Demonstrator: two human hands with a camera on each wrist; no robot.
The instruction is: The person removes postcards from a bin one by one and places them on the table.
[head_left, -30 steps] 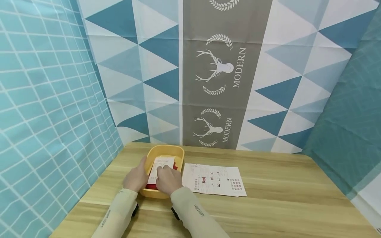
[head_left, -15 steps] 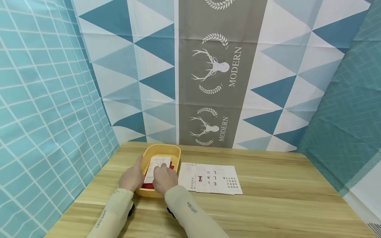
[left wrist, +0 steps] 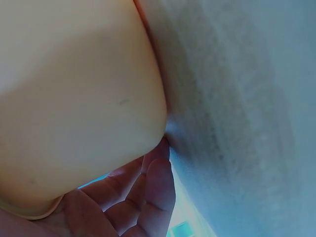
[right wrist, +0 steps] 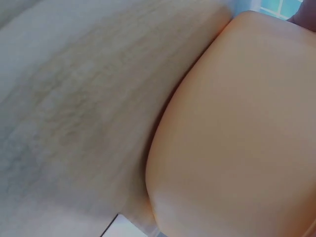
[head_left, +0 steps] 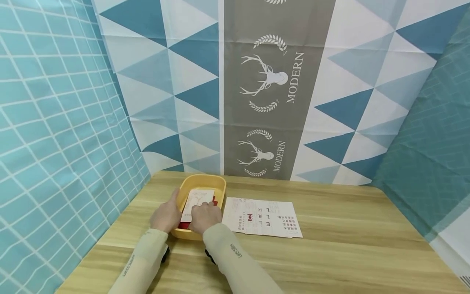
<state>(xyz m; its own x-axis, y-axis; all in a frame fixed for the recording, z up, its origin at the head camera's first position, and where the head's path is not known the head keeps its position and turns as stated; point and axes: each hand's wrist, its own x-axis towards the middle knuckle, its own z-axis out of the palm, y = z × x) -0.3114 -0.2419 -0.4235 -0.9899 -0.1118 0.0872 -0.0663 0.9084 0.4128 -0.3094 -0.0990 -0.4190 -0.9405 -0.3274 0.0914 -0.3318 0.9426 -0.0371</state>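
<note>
A yellow plastic tray (head_left: 207, 182) stands toward the table's left end. My left hand (head_left: 166, 215) grips its left side; from below, the left wrist view shows curled fingers (left wrist: 159, 185) against the tray's outer wall. Inside the tray, a white printed card (head_left: 196, 201) lies over red pieces (head_left: 185, 225). My right hand (head_left: 205, 218) reaches over the near right wall and pinches the card's right edge with curled fingers; its fingertips are partly hidden. The right wrist view shows the tray's outer wall (right wrist: 232, 138), not these fingers.
Several white printed cards (head_left: 271, 220), overlapping in a row, lie on the wooden table (head_left: 330, 253) right of the tray. A patterned cloth wall (head_left: 268, 102) rises behind the table, and a blue tiled-print wall (head_left: 66, 122) closes the left side.
Both hands keep their places at the tray, with the right fingers slightly shifted over the card. The head view has moved a little; the row of cards stays put.
</note>
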